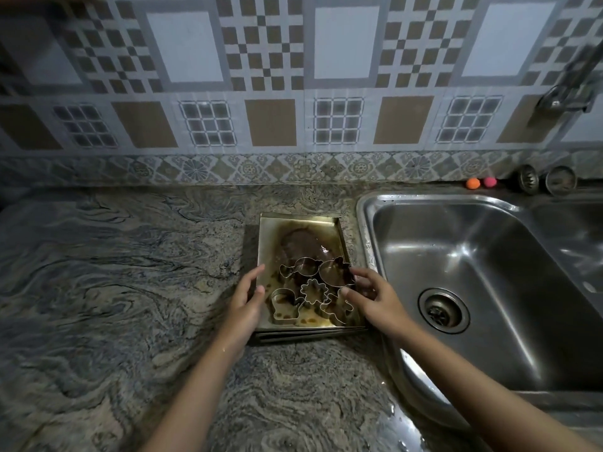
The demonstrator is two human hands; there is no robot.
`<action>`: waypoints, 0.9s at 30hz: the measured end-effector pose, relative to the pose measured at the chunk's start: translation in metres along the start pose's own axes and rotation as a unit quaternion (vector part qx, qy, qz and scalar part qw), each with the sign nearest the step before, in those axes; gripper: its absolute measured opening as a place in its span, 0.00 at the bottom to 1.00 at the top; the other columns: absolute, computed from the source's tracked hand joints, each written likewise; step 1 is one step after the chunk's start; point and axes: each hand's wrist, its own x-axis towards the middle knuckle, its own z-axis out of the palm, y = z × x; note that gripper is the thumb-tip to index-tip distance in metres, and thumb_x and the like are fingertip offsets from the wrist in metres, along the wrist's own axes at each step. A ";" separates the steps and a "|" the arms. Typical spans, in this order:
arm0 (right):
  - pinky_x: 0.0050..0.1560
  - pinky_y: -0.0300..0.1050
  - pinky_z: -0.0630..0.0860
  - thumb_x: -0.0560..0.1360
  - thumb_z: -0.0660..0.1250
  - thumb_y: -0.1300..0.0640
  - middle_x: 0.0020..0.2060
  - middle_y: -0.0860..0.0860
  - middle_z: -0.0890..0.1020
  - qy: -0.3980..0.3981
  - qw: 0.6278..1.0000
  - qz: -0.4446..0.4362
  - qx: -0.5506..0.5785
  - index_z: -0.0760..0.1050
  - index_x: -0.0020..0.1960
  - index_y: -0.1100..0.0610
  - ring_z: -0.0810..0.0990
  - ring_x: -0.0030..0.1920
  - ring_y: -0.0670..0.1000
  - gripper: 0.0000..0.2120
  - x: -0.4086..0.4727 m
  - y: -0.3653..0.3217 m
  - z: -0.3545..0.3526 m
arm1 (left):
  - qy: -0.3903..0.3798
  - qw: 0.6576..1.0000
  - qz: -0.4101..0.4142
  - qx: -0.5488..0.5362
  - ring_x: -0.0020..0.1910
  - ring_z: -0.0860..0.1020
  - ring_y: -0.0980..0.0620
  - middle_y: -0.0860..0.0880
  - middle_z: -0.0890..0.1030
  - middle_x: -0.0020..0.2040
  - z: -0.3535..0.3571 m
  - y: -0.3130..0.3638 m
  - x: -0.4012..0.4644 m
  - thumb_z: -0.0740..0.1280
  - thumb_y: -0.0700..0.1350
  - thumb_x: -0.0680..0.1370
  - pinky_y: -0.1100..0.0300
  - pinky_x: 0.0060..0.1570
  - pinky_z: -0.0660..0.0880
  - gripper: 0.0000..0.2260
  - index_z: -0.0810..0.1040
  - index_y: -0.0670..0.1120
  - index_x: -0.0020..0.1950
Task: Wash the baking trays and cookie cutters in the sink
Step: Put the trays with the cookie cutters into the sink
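A stack of metal baking trays (301,221) lies on the marbled counter just left of the steel sink (483,256). The top tray is stained brown. Several metal cookie cutters (313,290) lie in its near half. My left hand (246,305) sits at the tray's left edge with fingers nearly straight, the thumb over the rim. My right hand (375,296) hovers at the tray's right edge by the cutters, fingers spread and loosely bent; I cannot tell whether it touches them.
The sink's drain (443,309) is open and the basin holds nothing. A tap (567,96) juts from the tiled wall at the upper right. Two small balls, orange (473,183) and pink (490,181), and two metal strainers (545,179) sit behind the sink.
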 end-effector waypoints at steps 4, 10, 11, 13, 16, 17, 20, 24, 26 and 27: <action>0.62 0.53 0.74 0.70 0.73 0.49 0.62 0.53 0.75 0.025 0.998 0.001 0.049 0.75 0.58 0.44 0.76 0.61 0.54 0.18 0.001 -0.002 0.008 | 0.013 1.000 -0.006 -0.018 0.67 0.60 0.60 0.58 0.63 0.72 0.003 0.004 -0.003 0.58 0.48 0.82 0.57 0.62 0.62 0.15 0.69 0.71 0.59; 0.65 0.56 0.70 0.62 0.69 0.35 0.61 0.52 0.70 0.074 0.996 -0.006 0.047 0.77 0.56 0.42 0.72 0.62 0.54 0.24 -0.006 -0.013 0.019 | -0.011 0.997 -0.034 -0.073 0.74 0.58 0.55 0.58 0.61 0.75 -0.003 0.015 -0.010 0.58 0.51 0.81 0.48 0.70 0.57 0.15 0.70 0.71 0.62; 0.65 0.55 0.70 0.61 0.70 0.35 0.60 0.51 0.70 0.078 0.995 -0.011 0.057 0.77 0.55 0.41 0.71 0.62 0.53 0.24 -0.008 -0.015 0.019 | -0.021 0.995 -0.043 -0.089 0.75 0.57 0.53 0.58 0.60 0.76 -0.007 0.017 -0.011 0.58 0.51 0.81 0.43 0.71 0.56 0.15 0.71 0.72 0.62; 0.64 0.51 0.69 0.61 0.70 0.35 0.60 0.48 0.69 0.086 0.994 -0.028 0.057 0.76 0.54 0.38 0.70 0.63 0.50 0.22 -0.011 -0.021 0.017 | -0.044 0.991 -0.055 -0.116 0.75 0.57 0.49 0.57 0.59 0.76 -0.012 0.020 -0.013 0.60 0.52 0.80 0.34 0.70 0.56 0.16 0.71 0.72 0.62; 0.65 0.55 0.71 0.61 0.70 0.34 0.59 0.47 0.69 0.099 0.993 -0.053 0.025 0.75 0.56 0.38 0.71 0.63 0.50 0.24 -0.019 -0.030 0.014 | -0.082 0.985 -0.035 -0.150 0.74 0.60 0.49 0.55 0.60 0.76 -0.018 0.023 -0.019 0.65 0.50 0.75 0.37 0.69 0.61 0.19 0.72 0.70 0.63; 0.64 0.58 0.72 0.61 0.70 0.35 0.59 0.47 0.69 0.100 0.993 -0.058 0.021 0.75 0.57 0.38 0.72 0.63 0.52 0.26 -0.024 -0.033 0.012 | -0.091 0.983 -0.020 -0.159 0.74 0.60 0.50 0.55 0.61 0.75 -0.019 0.024 -0.021 0.66 0.49 0.74 0.40 0.70 0.62 0.21 0.72 0.68 0.63; 0.63 0.60 0.73 0.62 0.71 0.38 0.59 0.47 0.69 0.104 0.991 -0.082 0.026 0.75 0.60 0.40 0.73 0.63 0.55 0.26 -0.041 -0.044 0.007 | -0.116 0.980 0.023 -0.162 0.73 0.60 0.55 0.62 0.66 0.69 -0.024 0.031 -0.028 0.67 0.46 0.72 0.54 0.68 0.65 0.23 0.72 0.66 0.65; 0.64 0.61 0.72 0.71 0.72 0.52 0.59 0.52 0.72 0.127 0.984 -0.100 0.075 0.76 0.61 0.43 0.76 0.61 0.58 0.19 -0.067 -0.056 0.000 | -0.154 0.976 0.089 -0.123 0.73 0.59 0.62 0.67 0.65 0.69 -0.030 0.043 -0.040 0.68 0.47 0.71 0.63 0.64 0.62 0.26 0.71 0.65 0.67; 0.59 0.54 0.74 0.73 0.71 0.56 0.58 0.57 0.76 0.133 0.982 -0.094 0.098 0.76 0.61 0.45 0.77 0.58 0.58 0.18 -0.082 -0.057 -0.002 | -0.171 0.971 0.104 -0.128 0.74 0.59 0.61 0.64 0.66 0.71 -0.031 0.047 -0.046 0.68 0.46 0.71 0.56 0.71 0.59 0.27 0.70 0.61 0.68; 0.53 0.50 0.76 0.73 0.71 0.57 0.55 0.57 0.79 0.134 0.981 -0.093 0.109 0.76 0.62 0.46 0.79 0.54 0.56 0.18 -0.090 -0.058 -0.002 | -0.180 0.969 0.105 -0.133 0.74 0.59 0.60 0.63 0.66 0.72 -0.030 0.049 -0.049 0.69 0.45 0.71 0.53 0.73 0.57 0.27 0.70 0.60 0.69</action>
